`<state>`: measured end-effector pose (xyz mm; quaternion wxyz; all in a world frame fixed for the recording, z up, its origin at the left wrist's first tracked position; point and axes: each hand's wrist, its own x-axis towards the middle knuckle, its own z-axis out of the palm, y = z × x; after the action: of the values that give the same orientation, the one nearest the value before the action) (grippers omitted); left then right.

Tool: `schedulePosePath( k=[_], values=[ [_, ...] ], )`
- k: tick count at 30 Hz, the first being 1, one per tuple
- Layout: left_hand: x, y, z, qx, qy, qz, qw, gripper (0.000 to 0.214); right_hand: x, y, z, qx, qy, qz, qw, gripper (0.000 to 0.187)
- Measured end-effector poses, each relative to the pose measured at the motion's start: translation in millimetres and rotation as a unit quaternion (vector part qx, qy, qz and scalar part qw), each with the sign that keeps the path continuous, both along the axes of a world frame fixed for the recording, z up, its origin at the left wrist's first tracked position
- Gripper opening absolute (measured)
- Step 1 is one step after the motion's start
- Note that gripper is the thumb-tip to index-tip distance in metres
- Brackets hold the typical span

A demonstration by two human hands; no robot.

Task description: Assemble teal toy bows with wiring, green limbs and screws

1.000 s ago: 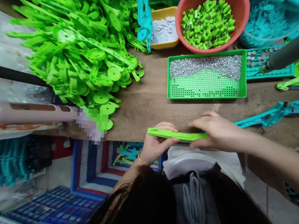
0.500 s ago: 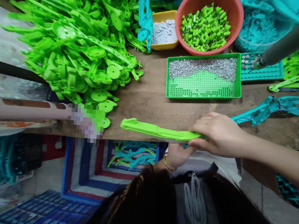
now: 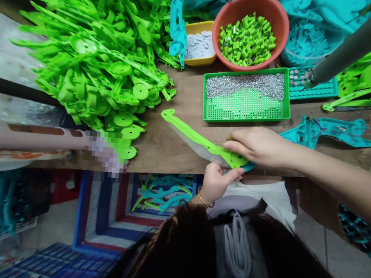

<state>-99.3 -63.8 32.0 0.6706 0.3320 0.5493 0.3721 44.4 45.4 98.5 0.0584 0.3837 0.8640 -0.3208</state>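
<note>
A long green plastic strip (image 3: pixel 192 134) with a round head lies slanted over the front of the wooden table (image 3: pixel 178 147), its narrow end pointing up and left. My right hand (image 3: pixel 256 146) is closed on the round head, with a teal piece showing just under the fingers. My left hand (image 3: pixel 217 180), with a gold bangle on the wrist, comes up from below the table edge and pinches the same end from underneath.
A big heap of green strips (image 3: pixel 95 53) fills the left of the table. Behind are a green tray of metal pins (image 3: pixel 244 96), a red bowl of green caps (image 3: pixel 248 32), a yellow box (image 3: pixel 200 45), teal parts (image 3: pixel 329 128) and a grey pipe (image 3: pixel 352 45). A pink tube (image 3: pixel 33 136) reaches in from the left.
The green strip has swung from lying level along the table edge to slanting up-left. My left hand slid from its left end to under the round head; my right hand kept its hold.
</note>
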Motion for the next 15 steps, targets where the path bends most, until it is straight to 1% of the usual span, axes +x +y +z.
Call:
schedulePosePath(
  k=[2,4,6,8,10,12,13,14,15],
  values=[
    [-5,0,2.5,-0.006,0.004,-0.003,1.000,0.038,-8,-4,-6.8,0.044,-0.026,-0.036,0.998,0.057],
    [-8,-1,2.0,-0.007,0.011,0.004,1.000,0.038,-18,-9,-16.3,0.077,-0.042,-0.067,0.994,0.060],
    [-11,-3,-1.6,-0.009,0.022,0.020,1.000,0.038,-27,-13,-25.9,0.082,-0.036,-0.088,0.992,0.059],
    [-15,-6,-6.8,-0.014,0.032,0.032,0.999,0.039,-33,-16,-32.7,0.070,-0.015,-0.103,0.992,0.057],
    [-23,-8,-11.3,-0.028,0.038,0.035,0.998,0.040,-31,-19,-34.7,0.072,0.045,-0.100,0.991,0.054],
    [-38,-9,-13.3,-0.048,0.040,0.034,0.997,0.039,-15,-22,-32.3,0.093,0.137,-0.112,0.980,0.049],
    [-47,-9,-13.2,-0.058,0.043,0.034,0.997,0.038,-1,-23,-30.3,0.112,0.179,-0.141,0.967,0.045],
    [-57,-8,-12.5,-0.072,0.046,0.038,0.996,0.038,18,-23,-28.5,0.135,0.213,-0.194,0.948,0.041],
    [-67,-7,-11.5,-0.089,0.049,0.045,0.994,0.039,40,-22,-27.6,0.163,0.234,-0.267,0.921,0.038]
  ],
)
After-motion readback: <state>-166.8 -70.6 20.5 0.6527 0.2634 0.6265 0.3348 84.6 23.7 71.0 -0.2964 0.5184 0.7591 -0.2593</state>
